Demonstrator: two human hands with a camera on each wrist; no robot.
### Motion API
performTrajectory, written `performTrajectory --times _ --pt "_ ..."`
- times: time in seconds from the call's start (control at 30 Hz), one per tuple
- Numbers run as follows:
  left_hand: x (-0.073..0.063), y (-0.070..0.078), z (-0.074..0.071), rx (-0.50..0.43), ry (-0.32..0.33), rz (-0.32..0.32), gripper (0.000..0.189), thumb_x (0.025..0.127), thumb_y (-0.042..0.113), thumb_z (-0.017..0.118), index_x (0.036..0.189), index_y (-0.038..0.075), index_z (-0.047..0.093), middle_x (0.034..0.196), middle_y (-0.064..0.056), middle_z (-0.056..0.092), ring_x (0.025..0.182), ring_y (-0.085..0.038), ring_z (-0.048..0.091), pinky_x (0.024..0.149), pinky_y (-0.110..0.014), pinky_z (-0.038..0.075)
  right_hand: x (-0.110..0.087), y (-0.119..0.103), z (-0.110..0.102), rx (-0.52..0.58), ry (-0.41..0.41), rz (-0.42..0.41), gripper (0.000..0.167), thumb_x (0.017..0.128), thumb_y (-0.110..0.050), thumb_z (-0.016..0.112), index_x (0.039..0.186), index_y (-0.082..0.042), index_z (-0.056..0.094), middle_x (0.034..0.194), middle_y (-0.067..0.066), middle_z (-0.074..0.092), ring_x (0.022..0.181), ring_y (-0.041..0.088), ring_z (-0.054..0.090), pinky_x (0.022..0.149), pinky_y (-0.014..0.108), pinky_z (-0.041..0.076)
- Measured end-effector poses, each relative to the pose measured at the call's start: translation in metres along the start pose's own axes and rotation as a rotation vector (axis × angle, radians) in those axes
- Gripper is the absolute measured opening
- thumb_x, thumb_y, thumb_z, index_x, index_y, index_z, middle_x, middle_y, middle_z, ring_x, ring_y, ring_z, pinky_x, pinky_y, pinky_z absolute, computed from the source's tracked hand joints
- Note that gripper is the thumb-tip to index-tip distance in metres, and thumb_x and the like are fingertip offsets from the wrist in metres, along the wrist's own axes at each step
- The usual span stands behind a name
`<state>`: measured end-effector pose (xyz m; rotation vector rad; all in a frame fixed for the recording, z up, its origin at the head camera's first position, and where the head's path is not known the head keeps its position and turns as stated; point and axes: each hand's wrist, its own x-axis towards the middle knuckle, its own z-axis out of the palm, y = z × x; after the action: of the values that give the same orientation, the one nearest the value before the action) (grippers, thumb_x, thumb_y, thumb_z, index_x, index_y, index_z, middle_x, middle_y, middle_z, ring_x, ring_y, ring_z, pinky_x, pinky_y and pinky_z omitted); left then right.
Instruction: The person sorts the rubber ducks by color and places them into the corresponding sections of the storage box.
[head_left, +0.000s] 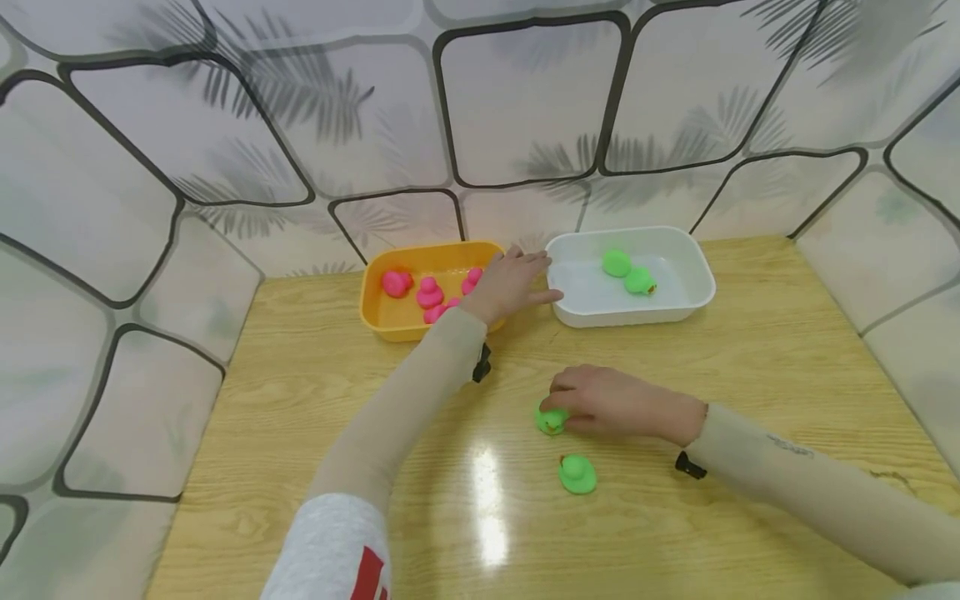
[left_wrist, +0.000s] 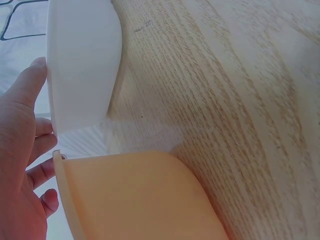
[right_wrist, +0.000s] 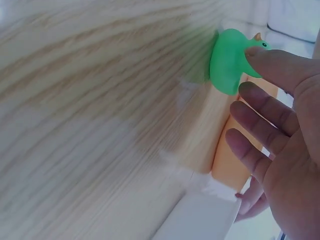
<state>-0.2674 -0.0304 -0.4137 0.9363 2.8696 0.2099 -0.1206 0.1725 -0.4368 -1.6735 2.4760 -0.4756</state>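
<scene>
My left hand [head_left: 512,286] stretches over the right end of the yellow bin [head_left: 393,335], its fingers spread and its thumb and fingertips at the left rim of the white bin [head_left: 637,318]. In the left wrist view, the left hand [left_wrist: 20,145] lies along both bins' facing rims. Lower down, my right hand [head_left: 618,402] pinches a green toy duck [head_left: 551,422] by the head, low over the table. The right wrist view shows this duck [right_wrist: 227,62] between thumb and index finger, the other fingers loose. A second green duck [head_left: 577,474] sits on the table nearer me.
Several pink ducks [head_left: 430,292] lie in the yellow bin, partly hidden by my left arm. The white bin holds two green ducks [head_left: 640,281]. A patterned fabric wall [head_left: 525,108] rises behind the bins and along both sides of the wooden table [head_left: 772,350].
</scene>
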Motion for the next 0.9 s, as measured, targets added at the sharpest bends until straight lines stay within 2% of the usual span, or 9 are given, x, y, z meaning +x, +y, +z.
performTrajectory --times 0.27,0.57,0.9 --pt "0.000 0.002 -0.002 0.003 -0.015 -0.008 0.076 0.101 0.065 0.054 0.158 0.016 0.046 0.164 -0.003 0.042 0.143 -0.032 0.042 0.116 -0.048 0.036 -0.014 0.013 -0.005 -0.025 0.051 0.032 0.025 0.091 -0.012 0.080 0.116 -0.014 0.073 0.107 0.000 0.068 0.097 0.018 0.063 0.086 0.038 0.056" --pt "0.001 0.002 -0.002 -0.016 -0.018 -0.015 0.076 0.101 0.064 0.055 0.159 0.015 0.045 0.165 -0.003 0.040 0.148 -0.035 0.036 0.120 -0.050 0.031 -0.031 0.022 -0.026 -0.036 0.043 0.144 0.025 0.091 -0.015 0.081 0.114 -0.012 0.072 0.111 0.001 0.068 0.101 0.019 0.065 0.089 0.040 0.056" --pt "0.000 0.002 -0.001 -0.001 -0.009 -0.004 0.076 0.101 0.065 0.055 0.157 0.015 0.047 0.164 -0.003 0.042 0.142 -0.032 0.042 0.113 -0.048 0.038 -0.046 0.037 -0.059 -0.095 0.182 0.173 0.029 0.085 -0.014 0.087 0.110 -0.012 0.072 0.106 -0.003 0.068 0.096 0.015 0.065 0.082 0.039 0.056"
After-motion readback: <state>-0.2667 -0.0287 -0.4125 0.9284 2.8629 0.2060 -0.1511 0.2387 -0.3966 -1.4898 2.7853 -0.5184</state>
